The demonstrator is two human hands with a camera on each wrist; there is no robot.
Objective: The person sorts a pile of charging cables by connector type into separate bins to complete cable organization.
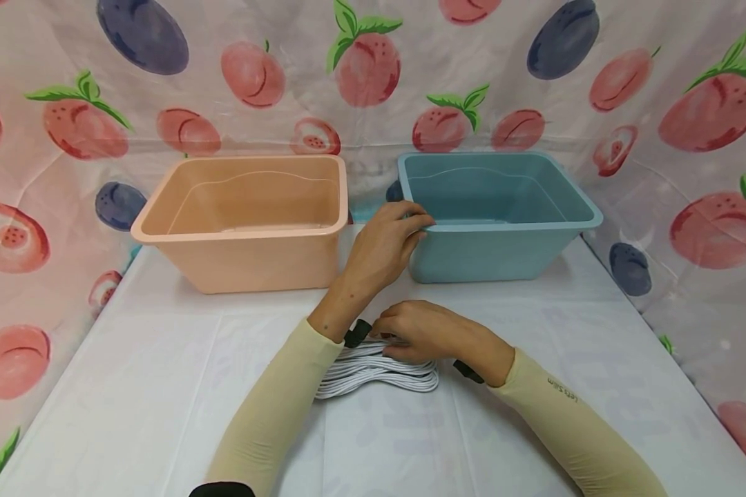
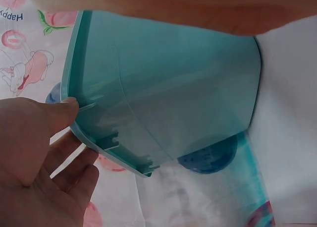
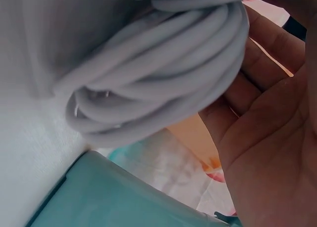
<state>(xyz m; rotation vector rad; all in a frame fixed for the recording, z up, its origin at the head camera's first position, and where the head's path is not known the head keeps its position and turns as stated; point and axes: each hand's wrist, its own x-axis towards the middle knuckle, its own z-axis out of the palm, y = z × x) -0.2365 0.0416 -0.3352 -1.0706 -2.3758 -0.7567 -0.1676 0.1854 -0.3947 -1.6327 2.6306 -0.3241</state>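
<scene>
My left hand (image 1: 387, 238) pinches the near left corner of the teal bin's rim. In the left wrist view the thumb lies on one side of that rim and the fingers curl under the other, against the teal bin (image 2: 158, 83). Below it, my right hand (image 1: 421, 330) grips the top of a bundled white cable (image 1: 379, 376) that lies in loops on the table. Close up in the right wrist view, the cable loops (image 3: 163, 73) lie against the fingers, and part of the grip is hidden behind them.
A peach-coloured bin (image 1: 255, 262) stands to the left of the teal one, with a narrow gap between them. Both sit at the back of the white-covered table (image 1: 130, 386). Behind and at the sides hangs a fruit-printed cloth (image 1: 373, 124).
</scene>
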